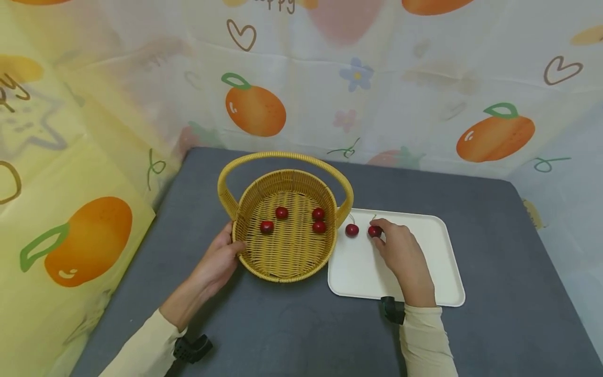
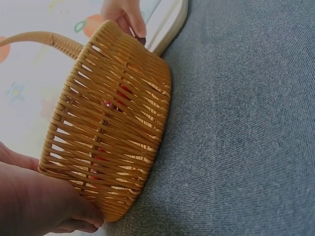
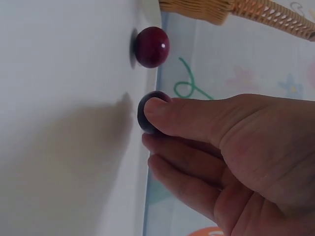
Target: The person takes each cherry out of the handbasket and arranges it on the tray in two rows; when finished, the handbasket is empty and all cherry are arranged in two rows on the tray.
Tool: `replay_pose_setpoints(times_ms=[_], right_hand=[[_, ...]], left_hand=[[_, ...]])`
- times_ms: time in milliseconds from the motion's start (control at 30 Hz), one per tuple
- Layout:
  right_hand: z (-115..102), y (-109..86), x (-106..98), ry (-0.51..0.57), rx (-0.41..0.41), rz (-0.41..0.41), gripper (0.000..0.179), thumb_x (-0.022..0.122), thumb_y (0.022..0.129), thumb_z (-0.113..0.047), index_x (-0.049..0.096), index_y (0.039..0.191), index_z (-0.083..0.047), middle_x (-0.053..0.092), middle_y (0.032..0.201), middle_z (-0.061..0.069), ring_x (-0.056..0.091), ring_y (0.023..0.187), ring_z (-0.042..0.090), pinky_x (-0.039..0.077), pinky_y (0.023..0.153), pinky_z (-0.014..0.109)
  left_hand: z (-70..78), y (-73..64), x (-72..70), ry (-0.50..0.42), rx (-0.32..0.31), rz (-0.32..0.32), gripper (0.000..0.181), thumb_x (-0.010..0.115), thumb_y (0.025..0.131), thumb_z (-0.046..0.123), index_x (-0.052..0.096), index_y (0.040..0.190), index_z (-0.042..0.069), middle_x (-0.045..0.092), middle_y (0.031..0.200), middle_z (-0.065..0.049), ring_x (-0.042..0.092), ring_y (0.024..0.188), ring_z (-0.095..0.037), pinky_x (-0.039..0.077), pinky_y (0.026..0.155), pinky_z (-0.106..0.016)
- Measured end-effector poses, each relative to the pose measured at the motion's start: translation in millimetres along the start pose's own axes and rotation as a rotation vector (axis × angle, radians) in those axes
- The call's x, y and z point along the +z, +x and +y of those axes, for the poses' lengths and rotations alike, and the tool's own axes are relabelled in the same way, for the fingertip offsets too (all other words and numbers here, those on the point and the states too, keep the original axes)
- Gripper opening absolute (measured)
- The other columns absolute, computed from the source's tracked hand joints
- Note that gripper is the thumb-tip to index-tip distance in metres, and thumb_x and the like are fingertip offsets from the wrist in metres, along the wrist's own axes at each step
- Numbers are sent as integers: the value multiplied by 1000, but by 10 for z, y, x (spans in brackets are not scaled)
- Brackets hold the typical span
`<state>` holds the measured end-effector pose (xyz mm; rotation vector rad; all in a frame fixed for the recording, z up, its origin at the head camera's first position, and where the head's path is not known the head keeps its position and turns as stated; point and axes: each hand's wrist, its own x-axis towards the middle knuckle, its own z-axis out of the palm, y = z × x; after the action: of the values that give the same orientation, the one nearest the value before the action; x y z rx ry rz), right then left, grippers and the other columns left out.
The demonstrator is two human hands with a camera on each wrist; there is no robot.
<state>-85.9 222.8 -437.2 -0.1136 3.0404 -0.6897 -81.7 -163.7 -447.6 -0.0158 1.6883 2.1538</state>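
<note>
My left hand point(image 1: 214, 264) grips the left side of a round yellow wicker basket point(image 1: 282, 279), thumb over its rim. Several dark red cherries point(image 1: 281, 212) lie spread on the basket's woven floor. The basket's tall handle point(image 1: 282, 155) arches along its far side. Over a white rectangular tray point(image 1: 438, 267), my right hand point(image 1: 405, 256) pinches a cherry point(image 3: 142, 118) between thumb and fingertips. In the right wrist view this cherry hangs just off the tray surface, partly covered by the thumb. One more stemmed cherry point(image 1: 352, 230) rests on the tray, near its left edge beside the basket.
A dark grey cloth point(image 1: 292, 330) covers the table. The basket's right side stands against the tray's left edge. Behind and to the left hang fruit-patterned sheets point(image 1: 306, 94), meeting the table's back edge.
</note>
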Motion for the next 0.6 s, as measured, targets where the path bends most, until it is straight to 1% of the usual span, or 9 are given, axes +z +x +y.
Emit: replay_pose_setpoints(times_ms=[133,367,600], right_hand=[[27,13,36,4,-3,2,38,78,93,0,71,130,-2,77,111,18,70,90,30,56,81,50],[37,47,119,-5,9,-17,40,77,93,0,70,132,-1,76,113,20,72,95,33,58,85,52],[49,66,90,-20,22,-21,42,77,93,1,68,134,0,75,116,21,72,98,35,58,87,53]], left_hand=[[-11,0,1,-4,1,1,77,34,102,-11,-4,168,3,8,175,-17,11,160,-29,9,129,-50],[0,-32,-17,15,-2,10,77,33,104,-10,-6,169,4,4,176,-14,7,160,-26,7,129,-48],[-1,-8,-9,19,-3,2,77,34,104,-10,-4,169,4,6,175,-15,8,160,-26,9,129,-49]])
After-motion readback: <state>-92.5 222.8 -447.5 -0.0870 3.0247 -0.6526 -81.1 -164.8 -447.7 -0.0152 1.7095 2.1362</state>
